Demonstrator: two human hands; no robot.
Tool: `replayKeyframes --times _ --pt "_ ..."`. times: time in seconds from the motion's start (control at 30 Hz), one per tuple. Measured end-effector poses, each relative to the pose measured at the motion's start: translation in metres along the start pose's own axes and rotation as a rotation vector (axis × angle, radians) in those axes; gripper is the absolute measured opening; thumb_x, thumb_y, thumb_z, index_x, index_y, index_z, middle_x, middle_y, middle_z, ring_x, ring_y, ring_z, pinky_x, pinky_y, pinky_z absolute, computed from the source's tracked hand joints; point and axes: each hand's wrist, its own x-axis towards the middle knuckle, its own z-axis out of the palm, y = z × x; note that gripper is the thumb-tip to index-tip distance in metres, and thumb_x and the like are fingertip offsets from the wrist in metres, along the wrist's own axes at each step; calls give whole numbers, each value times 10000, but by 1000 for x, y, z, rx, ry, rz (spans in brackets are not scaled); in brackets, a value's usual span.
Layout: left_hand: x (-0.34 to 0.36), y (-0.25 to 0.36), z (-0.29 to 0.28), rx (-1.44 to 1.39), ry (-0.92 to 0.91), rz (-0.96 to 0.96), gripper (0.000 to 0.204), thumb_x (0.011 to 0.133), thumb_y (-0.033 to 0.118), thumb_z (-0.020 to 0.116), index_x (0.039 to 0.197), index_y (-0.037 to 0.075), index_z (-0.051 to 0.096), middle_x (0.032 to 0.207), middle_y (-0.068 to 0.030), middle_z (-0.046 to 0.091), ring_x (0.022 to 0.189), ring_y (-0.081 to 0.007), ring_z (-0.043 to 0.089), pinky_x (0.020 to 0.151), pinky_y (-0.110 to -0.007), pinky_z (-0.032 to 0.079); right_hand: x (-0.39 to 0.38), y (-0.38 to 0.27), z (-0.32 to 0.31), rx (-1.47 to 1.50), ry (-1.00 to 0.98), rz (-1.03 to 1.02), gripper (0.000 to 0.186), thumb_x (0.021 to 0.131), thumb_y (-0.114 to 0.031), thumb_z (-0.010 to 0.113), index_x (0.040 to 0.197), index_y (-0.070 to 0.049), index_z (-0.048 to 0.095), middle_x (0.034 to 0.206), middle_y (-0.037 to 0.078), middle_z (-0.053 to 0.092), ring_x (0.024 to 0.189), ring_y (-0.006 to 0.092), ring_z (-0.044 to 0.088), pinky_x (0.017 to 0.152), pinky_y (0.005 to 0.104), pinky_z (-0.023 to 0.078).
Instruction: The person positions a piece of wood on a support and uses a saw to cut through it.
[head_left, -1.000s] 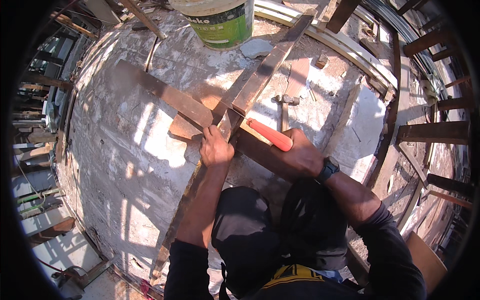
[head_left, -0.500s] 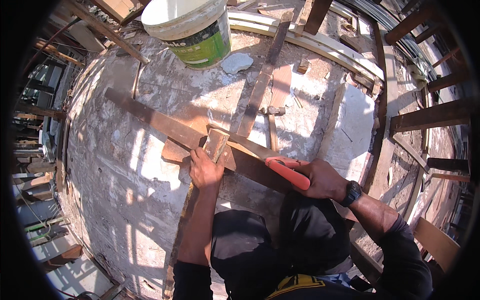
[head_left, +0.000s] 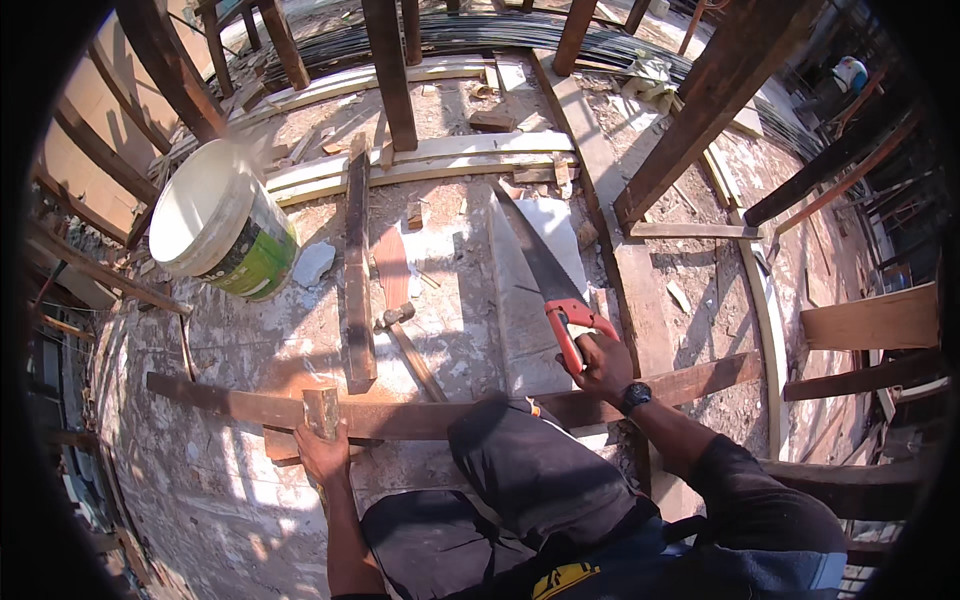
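My left hand [head_left: 322, 455] grips the near length of timber [head_left: 322, 410] over a long dark board [head_left: 380, 418] lying crosswise. My right hand [head_left: 603, 368] is closed round the red handle of a handsaw [head_left: 530, 245], whose blade points up and away, clear of the timber. Another length of timber [head_left: 357, 280] lies ahead, separate from the piece in my left hand. Beside it on the dusty floor is a hammer [head_left: 405, 345] with a wooden handle. My knees are bent beneath me.
A green-and-white bucket [head_left: 255, 255] stands at left. White battens [head_left: 430, 155], rods [head_left: 450, 35] and rubble lie beyond. Dark posts [head_left: 665, 165] rise around the right and back. At far upper right is what looks like another person [head_left: 848, 80], small in view.
The saw has moved from the timber up and to the right. The timber that was being held at the cut now shows as two separate lengths. My view has swung upward, showing more posts.
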Motion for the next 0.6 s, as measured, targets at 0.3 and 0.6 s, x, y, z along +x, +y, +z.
replayKeyframes --times 0.3,0.6 --pt "-29 -50 -27 -275 -240 20 823 742 201 845 1408 -20 414 1323 -247 504 1261 -447 493 1068 -482 414 -6 3 35 26 -365 101 706 839 -582 718 1252 -29 573 1278 178 559 1259 343 505 1014 502 396" --pt "-220 -211 -96 30 -35 -346 893 717 326 894 1431 9 462 1297 -232 566 1203 -399 556 1017 -511 445 1 -84 81 406 -155 5 489 916 -377 707 1176 16 578 1140 213 547 1082 370 536 940 470 434"
